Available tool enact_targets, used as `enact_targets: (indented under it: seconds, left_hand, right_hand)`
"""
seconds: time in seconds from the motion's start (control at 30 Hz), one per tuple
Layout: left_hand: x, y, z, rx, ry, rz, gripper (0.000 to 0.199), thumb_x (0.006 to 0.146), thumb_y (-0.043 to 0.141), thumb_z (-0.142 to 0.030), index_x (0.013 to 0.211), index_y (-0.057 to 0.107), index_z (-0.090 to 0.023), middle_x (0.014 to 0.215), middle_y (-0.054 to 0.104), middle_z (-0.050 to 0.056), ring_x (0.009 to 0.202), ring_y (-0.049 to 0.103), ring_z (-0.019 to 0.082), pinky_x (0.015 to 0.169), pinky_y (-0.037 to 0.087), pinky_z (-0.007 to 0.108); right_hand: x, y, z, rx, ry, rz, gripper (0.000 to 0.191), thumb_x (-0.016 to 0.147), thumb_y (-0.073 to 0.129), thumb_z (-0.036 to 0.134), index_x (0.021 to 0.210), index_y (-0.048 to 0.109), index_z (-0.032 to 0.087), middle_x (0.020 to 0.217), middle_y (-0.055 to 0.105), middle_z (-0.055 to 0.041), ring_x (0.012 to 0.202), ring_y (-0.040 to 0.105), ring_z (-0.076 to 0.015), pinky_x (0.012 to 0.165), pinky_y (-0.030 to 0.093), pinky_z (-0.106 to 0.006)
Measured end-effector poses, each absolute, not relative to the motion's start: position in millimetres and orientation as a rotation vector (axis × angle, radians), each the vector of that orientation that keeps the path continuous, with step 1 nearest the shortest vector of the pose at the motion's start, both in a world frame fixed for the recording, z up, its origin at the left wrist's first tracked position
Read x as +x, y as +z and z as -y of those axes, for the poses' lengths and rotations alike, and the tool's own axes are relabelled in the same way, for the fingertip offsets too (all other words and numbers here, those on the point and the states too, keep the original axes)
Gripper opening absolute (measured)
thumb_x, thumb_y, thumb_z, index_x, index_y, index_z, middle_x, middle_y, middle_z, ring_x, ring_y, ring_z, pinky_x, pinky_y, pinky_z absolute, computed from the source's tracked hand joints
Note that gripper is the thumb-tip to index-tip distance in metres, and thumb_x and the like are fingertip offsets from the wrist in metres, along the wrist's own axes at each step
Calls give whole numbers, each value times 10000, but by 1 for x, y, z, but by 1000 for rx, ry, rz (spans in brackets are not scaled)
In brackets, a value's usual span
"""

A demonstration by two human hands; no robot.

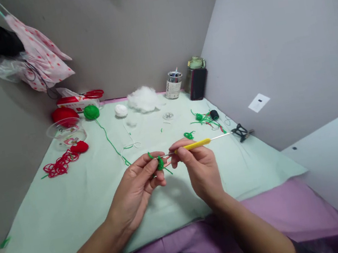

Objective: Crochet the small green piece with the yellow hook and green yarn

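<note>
Between the thumb and fingers of my left hand (141, 174) is a small green crochet piece (160, 163), with a short green tail hanging from it. My right hand (198, 167) grips a crochet hook (198, 144) by its yellow handle, pen-fashion. The hook's thin metal tip points left and meets the green piece; whether it passes through a stitch is too small to tell. A green strand runs from my left hand back to a green yarn ball (91, 112). A small green yarn scrap (189, 135) lies just beyond my right hand.
At the back stand a tissue box (77, 103) with red scissors (94, 94), a white yarn ball (121, 110), fluffy stuffing (144, 99), a pen can (174, 86) and a phone (198, 84). Tangled red yarn (60, 165) lies left; a black clip (240, 132) sits right.
</note>
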State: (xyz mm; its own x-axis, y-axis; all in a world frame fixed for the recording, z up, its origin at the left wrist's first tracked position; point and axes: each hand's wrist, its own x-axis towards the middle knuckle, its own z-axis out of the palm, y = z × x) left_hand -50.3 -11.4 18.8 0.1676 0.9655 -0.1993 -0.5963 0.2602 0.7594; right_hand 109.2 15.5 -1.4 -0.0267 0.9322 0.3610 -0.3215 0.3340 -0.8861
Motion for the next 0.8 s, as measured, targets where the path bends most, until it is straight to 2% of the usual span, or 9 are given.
enact_targets:
  seconds: [0.23,0.37,0.47,0.53,0.63,0.8]
  left_hand:
    - [-52,22,7,681,1217,-772,240,760,974,-300,916,839,-177,741,753,-16,616,681,79,603,596,154]
    - [-55,20,-13,725,1280,-803,321,678,1018,-332,834,802,-154,676,718,-38,558,649,82,548,580,167]
    - [-59,13,-30,709,1297,-799,348,663,1025,-330,850,796,-147,673,711,-43,549,625,63,547,560,141]
    - [-61,6,-39,690,1290,-792,338,681,1017,-320,862,790,-147,654,696,-46,544,622,59,553,559,133]
    - [-62,-6,-45,648,1249,-781,267,754,975,-263,868,769,-138,729,730,-16,584,665,67,601,592,144]
    - [-64,-18,-46,591,1184,-743,193,869,885,-218,819,730,-114,726,681,2,634,682,87,657,627,169]
  right_hand:
    - [102,0,-25,-717,1264,1173,225,919,795,455,906,810,231,807,709,-3,652,622,-127,630,564,-285]
    - [105,5,-39,-817,1196,1377,292,916,767,506,989,734,225,863,688,-1,698,623,-137,659,550,-290]
    - [110,2,-52,-931,1233,1630,308,883,785,501,920,692,210,819,657,5,725,615,-149,656,518,-281]
    - [113,-4,-59,-949,1318,1749,300,901,738,492,860,692,198,773,643,6,711,603,-152,665,509,-288]
    - [117,-12,-66,-946,1366,1773,273,934,651,444,822,689,197,746,630,10,694,575,-148,675,480,-289]
    - [119,-19,-72,-1046,1241,1681,230,823,705,312,654,588,209,626,497,49,633,404,-124,601,294,-276]
